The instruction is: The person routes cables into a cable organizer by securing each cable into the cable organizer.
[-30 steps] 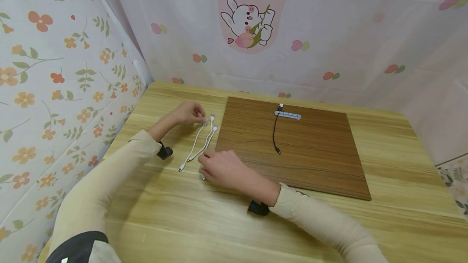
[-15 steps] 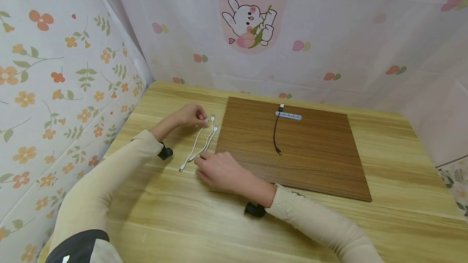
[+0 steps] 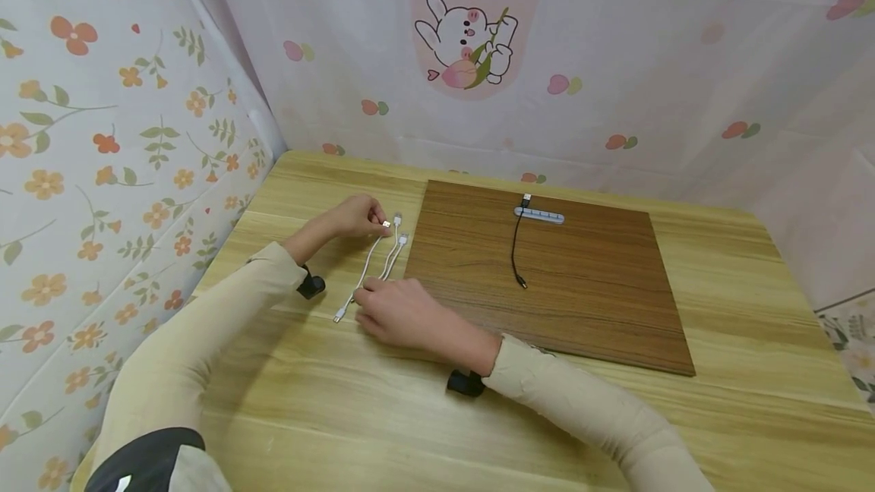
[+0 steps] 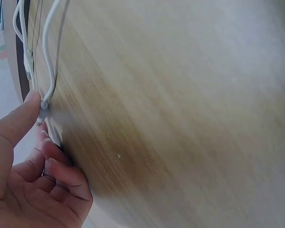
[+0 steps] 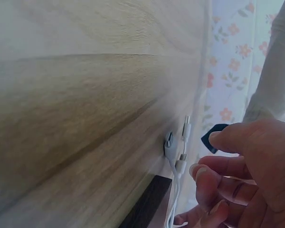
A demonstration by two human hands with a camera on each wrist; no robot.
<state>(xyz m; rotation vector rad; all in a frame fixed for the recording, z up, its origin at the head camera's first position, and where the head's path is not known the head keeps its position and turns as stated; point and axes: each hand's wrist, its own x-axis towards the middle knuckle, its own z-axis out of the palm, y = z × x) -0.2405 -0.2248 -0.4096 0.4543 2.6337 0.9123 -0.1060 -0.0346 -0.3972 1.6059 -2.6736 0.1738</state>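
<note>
My left hand [image 3: 358, 216] pinches the USB plug of a white charging cable [image 3: 370, 257] between thumb and fingertips; the left wrist view shows the plug [image 4: 43, 112] at the thumb tip. Close beside it lie two more white USB plugs [image 3: 403, 239], their cords running toward the person. My right hand [image 3: 396, 312] hovers around the cables' near ends, covering some of them. Its thumb [image 5: 228, 136] stands apart from the loosely bent fingers in the right wrist view, with nothing seen between them. Small white connectors [image 5: 169, 145] lie just past those fingertips.
A dark brown board [image 3: 574, 287] lies to the right on the light wooden table [image 3: 328, 416]. On it sit a pale blue slotted cable holder [image 3: 547, 216] and a black USB cable [image 3: 514, 245] across the holder's left end. Patterned cloth [image 3: 355, 36] hangs behind and at left.
My right hand has moved left toward the white cables' near ends, and a connector seen under its fingers is now hidden. My left hand stays almost in place, its pinched plug more visible.
</note>
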